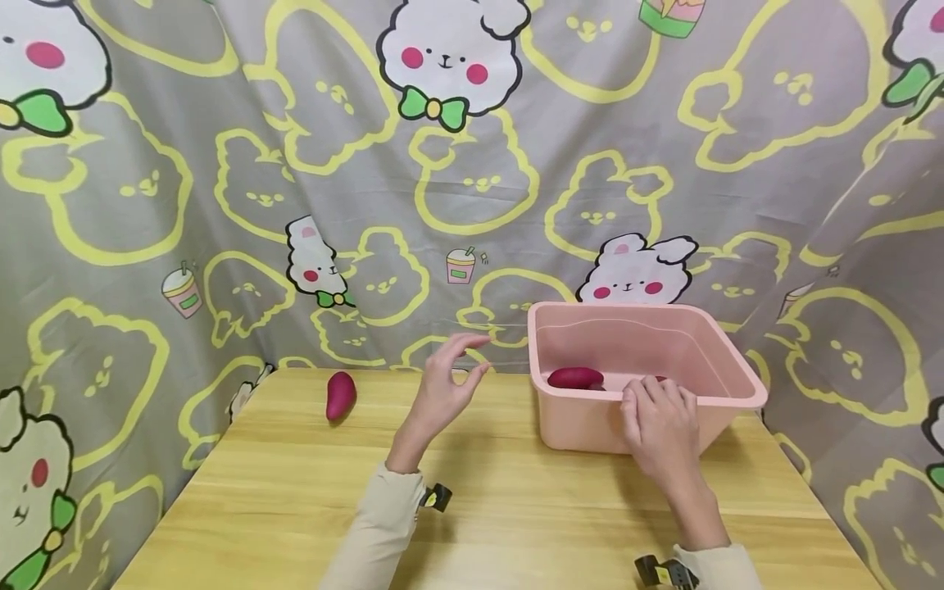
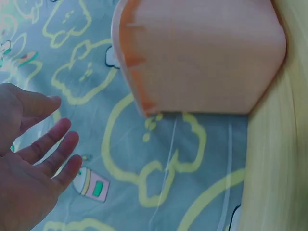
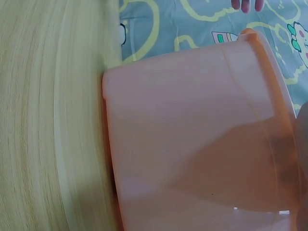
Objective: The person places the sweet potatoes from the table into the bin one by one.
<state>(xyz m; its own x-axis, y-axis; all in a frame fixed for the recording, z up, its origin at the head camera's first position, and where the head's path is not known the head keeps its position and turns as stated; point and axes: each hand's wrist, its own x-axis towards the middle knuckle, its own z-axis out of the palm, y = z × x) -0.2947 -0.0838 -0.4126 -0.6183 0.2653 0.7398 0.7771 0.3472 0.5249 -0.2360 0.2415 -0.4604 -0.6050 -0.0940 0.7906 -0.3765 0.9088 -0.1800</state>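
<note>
One sweet potato (image 1: 341,396) lies near the table's (image 1: 280,492) far left edge, alone and untouched. My left hand (image 1: 442,385) hovers above the far edge beside the tub (image 1: 583,430), fingers loosely spread, thumb and forefinger apart, holding nothing. The pink tub sits at the far right corner, with another potato (image 1: 574,378) lying inside by its near wall. My right hand (image 1: 660,430) curls over the tub's near rim, steadying it, I reckon.
</note>
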